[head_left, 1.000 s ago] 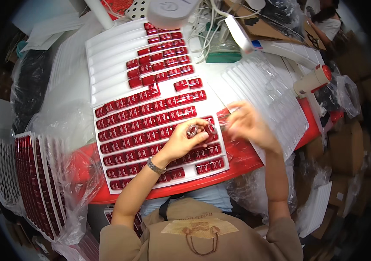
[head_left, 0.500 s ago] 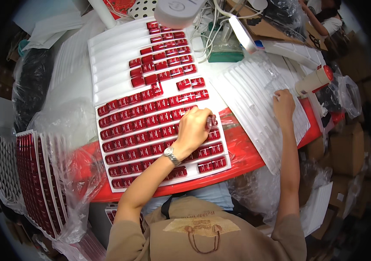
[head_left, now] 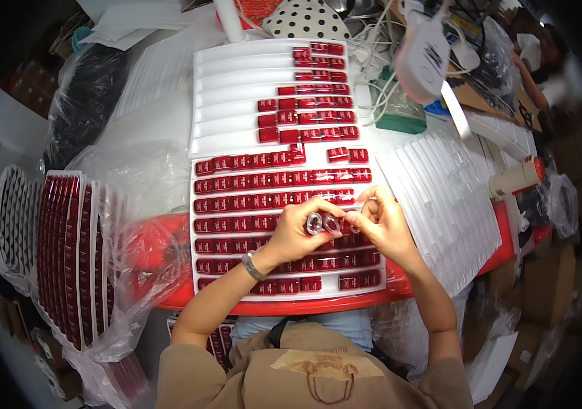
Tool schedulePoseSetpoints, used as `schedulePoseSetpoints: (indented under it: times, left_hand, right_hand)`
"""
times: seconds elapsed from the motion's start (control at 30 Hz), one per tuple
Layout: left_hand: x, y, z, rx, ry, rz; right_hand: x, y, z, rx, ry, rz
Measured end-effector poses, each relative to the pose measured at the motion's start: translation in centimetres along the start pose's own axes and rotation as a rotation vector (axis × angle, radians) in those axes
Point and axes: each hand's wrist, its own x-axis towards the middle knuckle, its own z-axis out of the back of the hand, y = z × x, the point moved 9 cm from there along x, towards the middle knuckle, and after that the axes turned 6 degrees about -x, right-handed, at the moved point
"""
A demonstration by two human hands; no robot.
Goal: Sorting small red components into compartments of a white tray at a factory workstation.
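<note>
- So our left hand [head_left: 296, 230] is curled pretty snugly around two small clear-ended pieces [head_left: 322, 223], side by side, round ends tipped up at us.
- Our right hand [head_left: 389, 230] is right next to it, fingers bent and partly closed, thumb just beside those pieces. Can't tell if it's actually gripping anything, it's too small and jumbled there.
- Both hands are over the right-hand part of the near white tray [head_left: 330, 283], which is lined with rows of shiny red pieces [head_left: 281, 178].
- Just beyond, a far white tray [head_left: 226, 78] has more red ones bunched toward its right side, white channels showing on the left.
- We've got a watch [head_left: 253, 266] on our left wrist.
- Clear ribbed trays [head_left: 431, 204] are stacked on our right, near a cream-and-red cylinder [head_left: 517, 177].
- Over on our left, loaded trays [head_left: 66, 252] stand on edge, partly wrapped in clear plastic [head_left: 151, 262].
</note>
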Motion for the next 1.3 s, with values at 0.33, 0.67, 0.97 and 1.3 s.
schedulePoseSetpoints:
  times: [0.33, 0.67, 0.97, 1.3]
  left_hand:
    - [5.2, 2.5, 18.6, 0.931, -0.213, 0.048]
    - [9.3, 6.3, 21.1, 1.045, 0.014, 0.259]
    - [12.7, 7.2, 23.1, 1.166, -0.097, 0.337]
    - [9.9, 8.2, 23.9, 0.931, -0.309, 0.383]
  right_hand:
    - [0.3, -2.9, 1.6, 0.152, -0.028, -0.099]
    - [-0.1, -3.4, -0.9, 0.009, 0.108, -0.094]
    - [-1.9, -3.3, 0.7, -0.072, 0.094, -0.096]
    - [-3.3, -6.6, 8.2, 0.006, -0.153, -0.083]
